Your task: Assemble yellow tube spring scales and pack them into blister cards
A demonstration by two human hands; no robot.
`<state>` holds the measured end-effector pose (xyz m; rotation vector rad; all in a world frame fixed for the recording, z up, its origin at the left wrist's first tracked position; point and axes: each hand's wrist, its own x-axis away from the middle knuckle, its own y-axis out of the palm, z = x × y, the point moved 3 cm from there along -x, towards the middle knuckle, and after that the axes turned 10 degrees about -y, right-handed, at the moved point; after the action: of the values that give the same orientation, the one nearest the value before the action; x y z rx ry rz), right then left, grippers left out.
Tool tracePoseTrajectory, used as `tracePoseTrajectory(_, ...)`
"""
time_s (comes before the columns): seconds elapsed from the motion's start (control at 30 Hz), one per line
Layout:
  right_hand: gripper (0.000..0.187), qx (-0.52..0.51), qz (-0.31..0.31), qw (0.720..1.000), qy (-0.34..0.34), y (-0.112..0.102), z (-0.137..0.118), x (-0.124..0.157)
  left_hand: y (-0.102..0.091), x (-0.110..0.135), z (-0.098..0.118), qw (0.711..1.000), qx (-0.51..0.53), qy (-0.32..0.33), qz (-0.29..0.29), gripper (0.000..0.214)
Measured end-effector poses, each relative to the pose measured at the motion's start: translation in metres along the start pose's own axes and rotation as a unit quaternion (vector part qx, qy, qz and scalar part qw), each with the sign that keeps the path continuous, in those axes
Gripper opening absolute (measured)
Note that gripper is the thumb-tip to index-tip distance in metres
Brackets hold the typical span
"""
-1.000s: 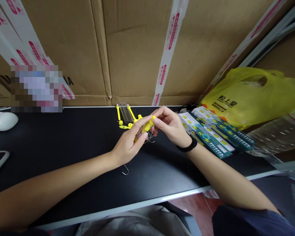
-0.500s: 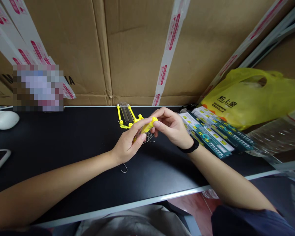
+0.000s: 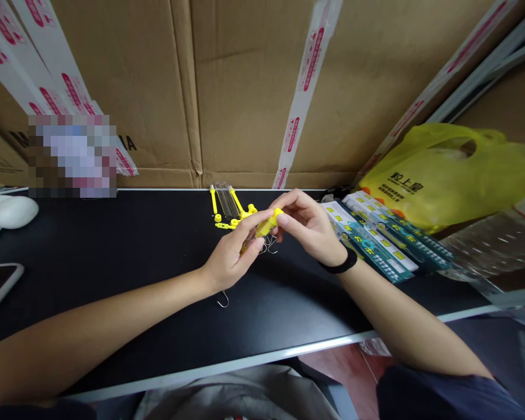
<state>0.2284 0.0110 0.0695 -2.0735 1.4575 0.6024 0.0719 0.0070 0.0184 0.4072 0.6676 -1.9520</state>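
Observation:
Tilted between my hands is a clear tube with yellow parts inside (image 3: 265,228), like the body of a tubular spring scale. My left hand (image 3: 227,259) is closed around the tube, fingers over the top and thumb below. At the tube's upper end, my right hand (image 3: 311,230) pinches a yellow cap (image 3: 277,213) between thumb and forefinger. Behind my hands lie clear tubes (image 3: 227,201), yellow rods (image 3: 214,201) and small yellow pieces (image 3: 218,217). Metal hooks (image 3: 271,245) show below my fingers, and another hook (image 3: 223,300) lies near my left wrist.
Printed packages (image 3: 371,239) lie right of my right hand, beside a yellow plastic bag (image 3: 446,175) and a large clear bottle (image 3: 485,248). A phone-like device (image 3: 0,286) and a white rounded object (image 3: 15,212) sit at left. Cardboard (image 3: 245,87) stands behind the black table (image 3: 157,245).
The view has shifted slightly. Both hands keep nearly the same grip, with the cap still pinched at the tube's end.

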Motion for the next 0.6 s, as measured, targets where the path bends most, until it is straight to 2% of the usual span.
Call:
tracePoseTrajectory(0.43,0.021,-0.008,-0.013,1.0,-0.005,-0.0031,0.0013,-0.0006,-0.0006,-0.001,0.0011,0.999,0.027,-0.02,0.006,0.042)
tracePoseTrajectory(0.6,0.019,0.003,0.002,1.0,0.0,-0.0036,0.0001,-0.0007,0.0009,-0.0006,0.0017,1.0,0.021,-0.001,0.001,0.044)
